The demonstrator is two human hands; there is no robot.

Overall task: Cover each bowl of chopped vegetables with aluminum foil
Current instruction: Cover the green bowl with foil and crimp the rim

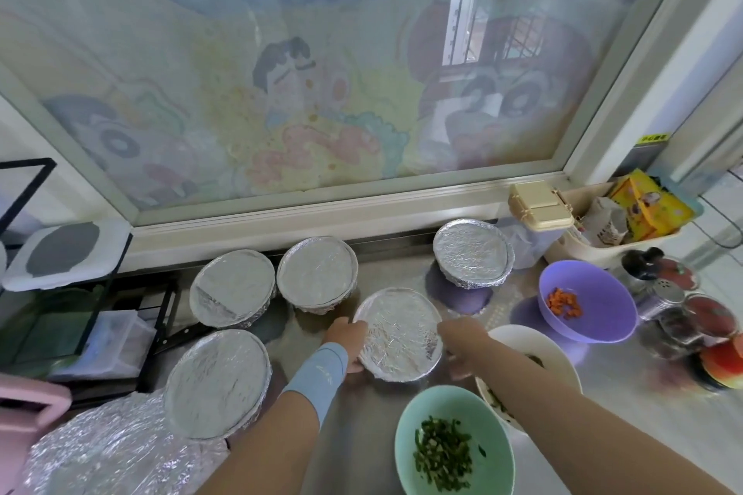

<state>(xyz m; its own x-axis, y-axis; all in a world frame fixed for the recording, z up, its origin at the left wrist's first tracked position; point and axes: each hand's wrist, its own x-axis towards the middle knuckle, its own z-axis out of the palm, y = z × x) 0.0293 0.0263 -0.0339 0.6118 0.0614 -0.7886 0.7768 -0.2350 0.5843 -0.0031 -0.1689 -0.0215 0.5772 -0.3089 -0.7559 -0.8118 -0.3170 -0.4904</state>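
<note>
Foil (233, 287) seals four bowls, left hand (347, 338) and right hand (462, 348) pinch the fifth bowl (398, 334) at its rim, and green bowl (482, 420), purple bowl (603, 293) and white bowl (557, 354) at right stand uncovered.

On my feed, two arms come in from the near edge. The left forearm (257, 450) wears a light blue stretch wristband (321, 374) just behind the left hand (349, 338). A small dark mark on the fabric is too small for me to read. The right forearm (563, 410) and right hand (460, 346) are bare, and the fingers (452, 364) are blurred.
</note>
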